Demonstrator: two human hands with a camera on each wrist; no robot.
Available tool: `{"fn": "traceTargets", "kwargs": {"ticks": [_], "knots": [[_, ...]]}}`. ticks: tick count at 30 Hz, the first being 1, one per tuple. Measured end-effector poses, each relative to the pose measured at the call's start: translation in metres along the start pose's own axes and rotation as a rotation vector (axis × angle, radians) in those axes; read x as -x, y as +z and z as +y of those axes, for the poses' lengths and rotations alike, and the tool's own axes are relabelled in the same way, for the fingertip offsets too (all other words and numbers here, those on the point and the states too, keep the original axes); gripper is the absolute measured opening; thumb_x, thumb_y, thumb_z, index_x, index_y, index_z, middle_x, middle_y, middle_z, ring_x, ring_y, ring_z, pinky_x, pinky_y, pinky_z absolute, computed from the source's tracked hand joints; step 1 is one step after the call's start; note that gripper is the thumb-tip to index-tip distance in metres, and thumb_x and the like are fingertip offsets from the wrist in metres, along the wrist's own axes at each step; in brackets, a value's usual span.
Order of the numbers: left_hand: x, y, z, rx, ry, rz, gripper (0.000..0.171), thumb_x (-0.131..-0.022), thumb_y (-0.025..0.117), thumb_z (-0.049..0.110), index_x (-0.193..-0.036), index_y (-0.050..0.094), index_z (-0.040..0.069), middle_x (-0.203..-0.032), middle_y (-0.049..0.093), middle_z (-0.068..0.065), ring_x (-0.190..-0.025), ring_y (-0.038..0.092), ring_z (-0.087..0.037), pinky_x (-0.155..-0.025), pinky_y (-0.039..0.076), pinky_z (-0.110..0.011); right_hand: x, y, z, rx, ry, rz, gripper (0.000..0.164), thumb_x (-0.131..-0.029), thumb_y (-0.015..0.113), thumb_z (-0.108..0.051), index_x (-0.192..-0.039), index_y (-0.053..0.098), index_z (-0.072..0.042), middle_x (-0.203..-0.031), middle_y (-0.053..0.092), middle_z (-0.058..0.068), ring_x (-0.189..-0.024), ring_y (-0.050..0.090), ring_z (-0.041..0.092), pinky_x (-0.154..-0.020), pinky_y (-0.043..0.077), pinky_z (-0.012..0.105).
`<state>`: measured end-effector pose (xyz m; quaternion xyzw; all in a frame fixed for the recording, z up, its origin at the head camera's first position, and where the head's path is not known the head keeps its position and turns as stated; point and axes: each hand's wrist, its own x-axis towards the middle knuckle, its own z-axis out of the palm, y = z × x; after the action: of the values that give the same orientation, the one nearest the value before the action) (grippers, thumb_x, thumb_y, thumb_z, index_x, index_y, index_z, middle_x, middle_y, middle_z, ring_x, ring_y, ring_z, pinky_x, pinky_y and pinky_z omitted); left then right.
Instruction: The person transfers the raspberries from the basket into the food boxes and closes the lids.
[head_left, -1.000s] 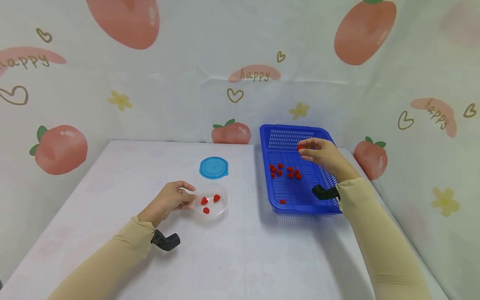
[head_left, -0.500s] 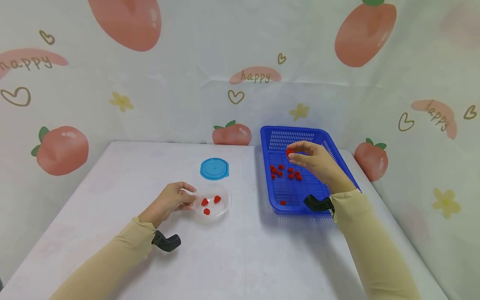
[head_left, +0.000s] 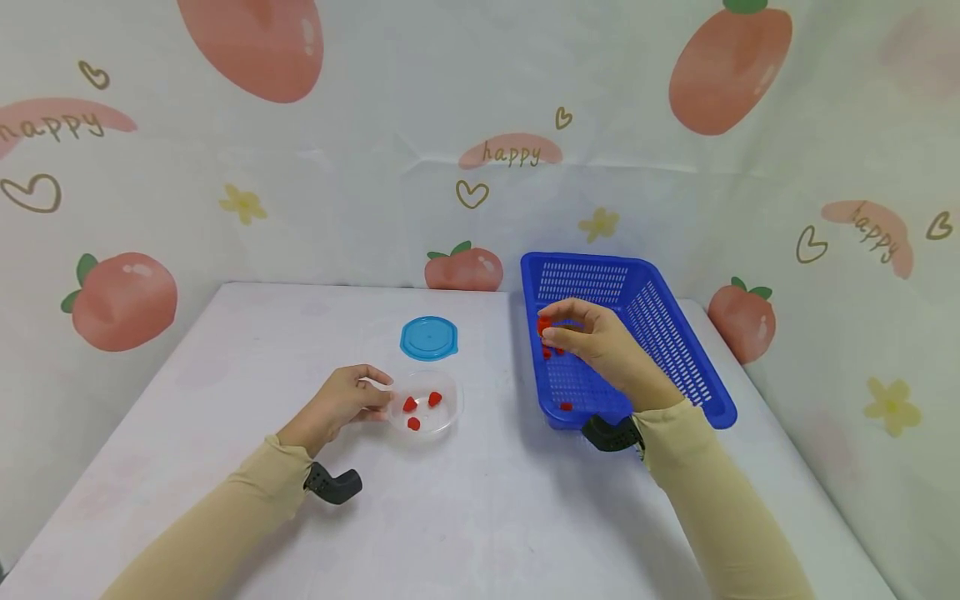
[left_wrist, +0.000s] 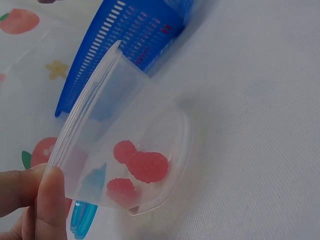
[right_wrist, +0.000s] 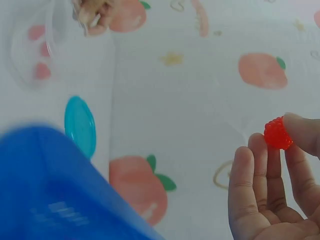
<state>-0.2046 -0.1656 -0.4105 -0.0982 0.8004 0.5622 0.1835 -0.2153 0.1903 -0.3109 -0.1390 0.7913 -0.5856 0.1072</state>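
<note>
Between thumb and fingertips my right hand [head_left: 600, 343] pinches a red raspberry [right_wrist: 277, 133], held above the left side of a blue plastic basket [head_left: 697, 367]. Other raspberries lie in that basket, most of them hidden behind the hand; one [head_left: 566, 407] shows near its front edge. With thumb and fingers my left hand [head_left: 341, 404] grips the rim of a clear round plastic tub [left_wrist: 100, 135] standing on the table. Three raspberries [left_wrist: 148, 167] lie on the tub's bottom.
A round blue lid [head_left: 429, 338] lies flat on the white table [head_left: 465, 517] behind the tub. The basket stands to the right of both. A printed cloth wall [head_left: 360, 208] rises behind the table and at the sides.
My right hand has moved left and toward me over the basket, carrying the raspberry. The left hand keeps its grip on the tub, which stays in place.
</note>
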Motion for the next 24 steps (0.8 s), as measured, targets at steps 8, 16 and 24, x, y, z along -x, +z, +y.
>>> {"fn": "traceTargets", "kwargs": {"ticks": [8,16,24], "knots": [[0.001,-0.001,0.001,0.008,0.006,-0.005,0.038,-0.089,0.069,0.011,-0.121,0.053,-0.001,-0.082,0.062,-0.007,-0.073,0.058,-0.016,-0.066,0.057,-0.022,-0.002,0.030,0.000,-0.086,-0.026,-0.046,0.029,-0.091,0.067,-0.013,-0.118,0.060,-0.006,-0.116,0.061,0.008,-0.107,0.061,0.024,-0.097,0.051,0.034],[0.002,0.000,0.002,0.010,0.000,-0.002,0.037,-0.089,0.069,0.011,-0.121,0.054,-0.001,-0.083,0.062,-0.007,-0.073,0.058,-0.016,-0.066,0.057,-0.022,-0.004,0.064,0.005,-0.111,-0.042,-0.101,0.030,-0.091,0.066,-0.009,-0.119,0.059,0.000,-0.117,0.062,0.011,-0.106,0.063,0.025,-0.096,0.052,0.033],[0.000,0.000,0.000,0.014,0.007,-0.003,0.037,-0.089,0.069,0.011,-0.121,0.054,-0.001,-0.086,0.063,-0.008,-0.075,0.058,-0.016,-0.066,0.058,-0.022,-0.006,0.098,0.012,-0.076,-0.030,-0.195,0.032,-0.090,0.067,-0.009,-0.119,0.060,0.002,-0.116,0.062,0.011,-0.101,0.062,0.022,-0.091,0.055,0.031]]}}
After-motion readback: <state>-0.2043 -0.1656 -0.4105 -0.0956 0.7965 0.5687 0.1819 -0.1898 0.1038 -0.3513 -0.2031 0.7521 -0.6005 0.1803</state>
